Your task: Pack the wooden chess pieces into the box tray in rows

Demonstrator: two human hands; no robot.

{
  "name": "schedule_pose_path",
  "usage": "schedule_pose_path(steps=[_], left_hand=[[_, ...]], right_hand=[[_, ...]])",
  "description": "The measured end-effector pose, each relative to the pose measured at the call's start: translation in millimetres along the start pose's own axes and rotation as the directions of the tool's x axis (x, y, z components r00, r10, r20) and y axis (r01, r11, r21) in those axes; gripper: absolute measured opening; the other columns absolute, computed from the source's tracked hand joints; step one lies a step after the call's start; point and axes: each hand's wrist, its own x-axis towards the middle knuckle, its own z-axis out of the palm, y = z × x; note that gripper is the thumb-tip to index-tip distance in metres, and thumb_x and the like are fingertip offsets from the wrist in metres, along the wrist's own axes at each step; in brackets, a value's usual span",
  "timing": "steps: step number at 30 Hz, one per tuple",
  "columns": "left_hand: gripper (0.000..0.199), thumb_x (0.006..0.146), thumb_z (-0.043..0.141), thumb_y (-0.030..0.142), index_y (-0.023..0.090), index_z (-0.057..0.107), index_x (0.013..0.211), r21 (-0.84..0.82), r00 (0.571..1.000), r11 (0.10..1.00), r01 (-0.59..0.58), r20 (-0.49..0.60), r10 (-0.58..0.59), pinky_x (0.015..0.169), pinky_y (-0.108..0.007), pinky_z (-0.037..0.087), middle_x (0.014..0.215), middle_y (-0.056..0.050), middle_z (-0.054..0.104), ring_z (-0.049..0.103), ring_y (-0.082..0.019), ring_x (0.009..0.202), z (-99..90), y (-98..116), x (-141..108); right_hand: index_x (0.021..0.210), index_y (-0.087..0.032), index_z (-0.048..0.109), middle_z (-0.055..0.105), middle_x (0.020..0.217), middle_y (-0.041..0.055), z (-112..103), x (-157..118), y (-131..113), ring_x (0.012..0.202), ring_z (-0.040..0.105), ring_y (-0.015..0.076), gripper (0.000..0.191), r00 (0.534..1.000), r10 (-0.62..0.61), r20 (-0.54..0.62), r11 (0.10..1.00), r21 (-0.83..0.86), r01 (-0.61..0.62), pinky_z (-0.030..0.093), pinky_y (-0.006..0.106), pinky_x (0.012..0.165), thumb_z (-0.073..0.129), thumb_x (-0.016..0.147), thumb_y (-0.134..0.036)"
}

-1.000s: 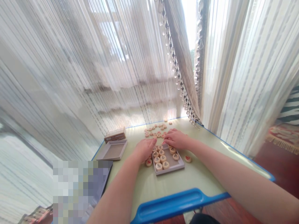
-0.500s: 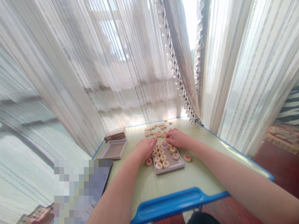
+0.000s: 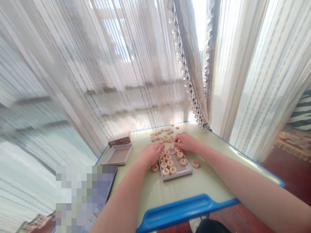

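Observation:
A shallow open box point(image 3: 177, 176) holds round wooden Chinese chess pieces point(image 3: 173, 170), most showing dark characters, in two columns on its left and a shorter one on its right. My left hand point(image 3: 152, 154) is curled over the box's far left side, its thumb along the edge; the other fingertips are hidden. Past the box's far right corner, my right hand point(image 3: 186, 142) has its fingers bent around a piece that shows only in part. Just below those fingers, a red-marked piece point(image 3: 177, 149) tops the right column. Loose red-marked pieces lie left point(image 3: 155, 168) and right point(image 3: 195, 164) of the box.
Several more pieces point(image 3: 165, 139) are scattered at the back of the pale green table point(image 3: 204, 184). On the left are an empty shallow tray point(image 3: 118, 156) and a stacked box point(image 3: 120, 139). A blue rim point(image 3: 177, 210) edges the table, with curtains point(image 3: 145, 97) behind.
My right hand has drawn slightly back from the box's far right corner, uncovering the red-marked piece there. My left hand stays at the box's left side.

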Motion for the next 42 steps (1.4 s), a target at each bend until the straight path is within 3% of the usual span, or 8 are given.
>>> schedule_pose_path(steps=[6,11,15,19,23,28,42], left_hand=[[0.066,0.084,0.007,0.057,0.021,0.062,0.081,0.002,0.999,0.999,0.052,0.007,-0.052,0.078,-0.033,0.04,0.094,-0.007,0.065,0.056,-0.021,0.088,0.6,-3.3,0.5],[0.068,0.083,0.006,0.06,0.021,0.062,0.084,0.006,0.996,0.996,0.088,0.025,-0.088,0.079,-0.033,0.04,0.097,-0.007,0.065,0.056,-0.023,0.091,-0.2,-3.6,1.4],[0.068,0.082,0.007,0.061,0.021,0.062,0.084,-0.015,0.994,0.994,0.106,0.033,-0.105,0.078,-0.032,0.04,0.098,-0.007,0.065,0.057,-0.022,0.09,0.0,-4.5,1.5],[0.067,0.083,0.006,0.058,0.021,0.062,0.08,-0.005,0.993,0.993,0.116,0.021,-0.116,0.079,-0.031,0.04,0.096,-0.007,0.065,0.057,-0.021,0.089,1.4,-5.5,1.1],[0.065,0.084,0.006,0.056,0.02,0.06,0.079,0.008,0.991,0.992,0.128,0.023,-0.129,0.079,-0.031,0.04,0.096,-0.007,0.065,0.056,-0.021,0.088,-0.2,-3.6,0.7],[0.064,0.084,0.006,0.055,0.02,0.06,0.079,0.0,0.991,0.991,0.131,0.018,-0.131,0.077,-0.03,0.04,0.096,-0.007,0.065,0.057,-0.021,0.088,-3.0,-1.5,0.4],[0.062,0.084,0.009,0.056,0.02,0.06,0.078,0.023,0.992,0.992,0.127,0.011,-0.127,0.075,-0.03,0.04,0.094,-0.007,0.065,0.057,-0.021,0.086,-1.0,-1.8,1.4]], right_hand=[[0.076,-0.022,0.065,0.065,0.085,0.0028,2.9,3.6,4.4,0.087,0.051,0.0201,0.018,0.997,0.076,-0.027,0.997,0.008,-0.075,0.039,0.029,0.076,0.053,0.074,-0.035],[0.07,-0.022,0.066,0.065,0.072,0.0033,4.7,4.9,11.8,0.086,0.051,0.0222,0.02,0.985,0.164,-0.058,0.986,-0.005,-0.164,0.04,0.029,0.07,0.057,0.069,-0.04],[0.077,-0.022,0.068,0.067,0.075,0.0032,6.1,5.0,12.2,0.089,0.052,0.0215,0.018,0.987,0.14,-0.076,0.99,0.026,-0.139,0.04,0.029,0.074,0.057,0.068,-0.034],[0.091,-0.022,0.068,0.067,0.088,0.003,8.1,6.3,13.1,0.094,0.051,0.0209,0.028,0.986,0.156,-0.065,0.984,0.093,-0.15,0.04,0.029,0.08,0.057,0.067,-0.031],[0.09,-0.022,0.068,0.068,0.081,0.0031,6.6,6.8,16.0,0.093,0.051,0.022,0.028,0.988,0.151,-0.031,0.985,0.084,-0.148,0.041,0.029,0.075,0.054,0.068,-0.032],[0.093,-0.024,0.068,0.067,0.086,0.0006,5.0,7.7,16.7,0.091,0.051,0.0211,0.03,0.994,0.11,0.006,0.992,0.059,-0.111,0.039,0.03,0.079,0.055,0.067,-0.031],[0.093,-0.022,0.067,0.065,0.087,0.0022,5.4,7.7,15.1,0.085,0.05,0.0211,0.031,0.997,0.083,0.009,0.997,-0.01,-0.083,0.038,0.03,0.077,0.055,0.07,-0.039]])
